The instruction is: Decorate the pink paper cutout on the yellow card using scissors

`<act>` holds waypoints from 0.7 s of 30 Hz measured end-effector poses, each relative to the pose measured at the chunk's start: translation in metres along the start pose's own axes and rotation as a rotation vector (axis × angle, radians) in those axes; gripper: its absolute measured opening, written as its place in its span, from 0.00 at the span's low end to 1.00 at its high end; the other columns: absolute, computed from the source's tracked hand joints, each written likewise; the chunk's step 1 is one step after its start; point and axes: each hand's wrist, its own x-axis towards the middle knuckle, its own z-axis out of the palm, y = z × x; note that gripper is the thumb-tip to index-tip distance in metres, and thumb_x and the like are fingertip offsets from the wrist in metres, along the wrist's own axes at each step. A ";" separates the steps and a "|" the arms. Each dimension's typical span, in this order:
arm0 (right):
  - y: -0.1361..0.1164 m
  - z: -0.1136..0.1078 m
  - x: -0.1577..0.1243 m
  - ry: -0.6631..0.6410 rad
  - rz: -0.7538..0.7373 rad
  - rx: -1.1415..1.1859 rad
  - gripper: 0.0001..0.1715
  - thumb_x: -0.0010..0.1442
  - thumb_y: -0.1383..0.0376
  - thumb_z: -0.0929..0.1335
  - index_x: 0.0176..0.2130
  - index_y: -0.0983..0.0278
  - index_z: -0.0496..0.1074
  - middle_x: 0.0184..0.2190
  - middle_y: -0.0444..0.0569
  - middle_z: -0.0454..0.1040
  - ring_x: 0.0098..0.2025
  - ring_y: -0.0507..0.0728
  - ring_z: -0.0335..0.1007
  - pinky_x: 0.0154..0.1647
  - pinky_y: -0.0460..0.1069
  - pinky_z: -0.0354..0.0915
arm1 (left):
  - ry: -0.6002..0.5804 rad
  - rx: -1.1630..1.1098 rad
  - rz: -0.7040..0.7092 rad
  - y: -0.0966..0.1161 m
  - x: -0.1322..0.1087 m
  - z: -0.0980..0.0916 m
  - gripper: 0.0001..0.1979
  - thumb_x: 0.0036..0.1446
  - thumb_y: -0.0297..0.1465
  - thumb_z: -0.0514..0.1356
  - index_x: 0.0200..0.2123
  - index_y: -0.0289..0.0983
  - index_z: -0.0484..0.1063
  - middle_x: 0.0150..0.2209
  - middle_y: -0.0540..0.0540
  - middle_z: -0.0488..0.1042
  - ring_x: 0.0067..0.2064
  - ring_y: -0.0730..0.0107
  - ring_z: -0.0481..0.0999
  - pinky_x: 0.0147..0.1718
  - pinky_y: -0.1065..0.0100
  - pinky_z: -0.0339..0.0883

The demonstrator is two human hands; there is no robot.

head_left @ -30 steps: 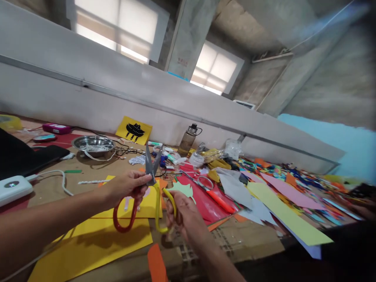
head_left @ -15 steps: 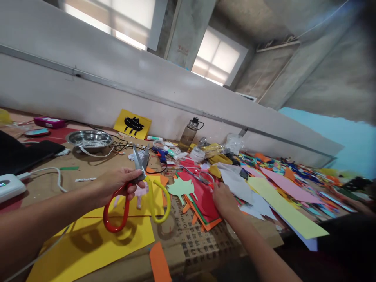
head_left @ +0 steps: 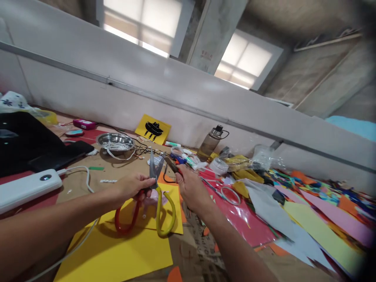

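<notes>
As it is leaving the red sheet [head_left: 248, 221], right hand [head_left: 192, 190]: holding a dark tool [head_left: 170, 165]
Left hand [head_left: 133, 190]: gripping spread red-yellow scissors [head_left: 159, 209] toward the desk's [head_left: 192, 258] front edge
Hands: both being occupied

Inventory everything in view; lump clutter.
Looped scissors: 1, red/yellow handles, centre
Slim tool: 1, dark, centre
Paper sheets: 2+, yellow, front
Paper cutout: 1, purple, centre
Card with black cutout: 1, yellow, back
Metal bowl: 1, silver, left
Transparent bottle: 1, brownish, back
Rectangular device: 1, white, left
Large object: 1, black, left
Glossy sheet: 1, red, right
Lying metal scissors: 1, silver, right
Loose paper and clutter: many, mixed, right
Bright windows: 2, pale, top
Left hand: 1, holding looped scissors
Right hand: 1, holding slim tool
</notes>
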 end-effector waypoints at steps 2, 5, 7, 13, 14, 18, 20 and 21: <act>0.004 0.008 0.008 -0.023 0.018 -0.055 0.13 0.64 0.65 0.56 0.43 0.63 0.65 0.37 0.51 0.74 0.38 0.56 0.68 0.33 0.47 0.53 | 0.005 0.013 -0.014 0.000 0.000 0.000 0.22 0.47 0.49 0.56 0.18 0.34 0.64 0.12 0.54 0.62 0.14 0.78 0.60 0.17 0.73 0.55; 0.008 0.017 0.008 -0.084 0.059 -0.118 0.14 0.64 0.62 0.56 0.42 0.63 0.66 0.34 0.51 0.75 0.35 0.57 0.69 0.31 0.47 0.52 | 0.040 0.066 -0.049 0.001 0.001 0.000 0.22 0.46 0.49 0.56 0.18 0.35 0.63 0.10 0.55 0.61 0.12 0.78 0.59 0.16 0.73 0.54; 0.007 0.020 0.004 -0.129 0.039 -0.125 0.14 0.64 0.61 0.56 0.42 0.62 0.66 0.33 0.50 0.75 0.34 0.56 0.70 0.29 0.47 0.51 | 0.077 0.112 -0.046 0.003 0.002 -0.002 0.22 0.46 0.48 0.56 0.17 0.35 0.63 0.10 0.55 0.60 0.12 0.78 0.59 0.15 0.73 0.53; 0.009 0.018 0.002 -0.120 0.026 -0.157 0.13 0.64 0.61 0.56 0.41 0.61 0.66 0.31 0.49 0.75 0.31 0.56 0.69 0.27 0.47 0.47 | 0.088 0.162 -0.041 0.012 -0.001 -0.005 0.21 0.48 0.47 0.55 0.16 0.36 0.63 0.09 0.54 0.60 0.11 0.77 0.59 0.14 0.73 0.51; 0.010 0.017 0.003 -0.105 0.043 -0.170 0.14 0.64 0.61 0.56 0.41 0.62 0.66 0.31 0.49 0.75 0.31 0.56 0.69 0.27 0.47 0.47 | 0.074 0.170 -0.047 0.013 -0.002 -0.004 0.20 0.48 0.46 0.56 0.16 0.36 0.63 0.10 0.54 0.60 0.11 0.77 0.59 0.14 0.73 0.52; 0.013 0.017 0.005 -0.143 0.031 -0.159 0.14 0.64 0.61 0.56 0.40 0.62 0.66 0.31 0.49 0.75 0.30 0.54 0.68 0.27 0.47 0.46 | 0.030 0.177 -0.078 0.012 -0.004 0.000 0.20 0.48 0.46 0.55 0.16 0.36 0.61 0.09 0.55 0.60 0.11 0.74 0.61 0.14 0.72 0.54; 0.013 0.019 0.003 -0.168 0.029 -0.146 0.13 0.64 0.61 0.56 0.40 0.62 0.66 0.31 0.49 0.75 0.30 0.54 0.68 0.27 0.47 0.46 | 0.036 0.196 -0.085 0.012 -0.005 0.001 0.19 0.49 0.44 0.54 0.16 0.36 0.61 0.09 0.54 0.60 0.10 0.74 0.61 0.13 0.72 0.54; 0.012 0.020 0.003 -0.173 0.031 -0.141 0.13 0.64 0.62 0.57 0.40 0.62 0.67 0.31 0.50 0.75 0.31 0.55 0.68 0.27 0.47 0.46 | 0.038 0.203 -0.090 0.011 -0.004 0.001 0.19 0.50 0.43 0.54 0.16 0.37 0.61 0.09 0.54 0.60 0.10 0.74 0.61 0.13 0.72 0.54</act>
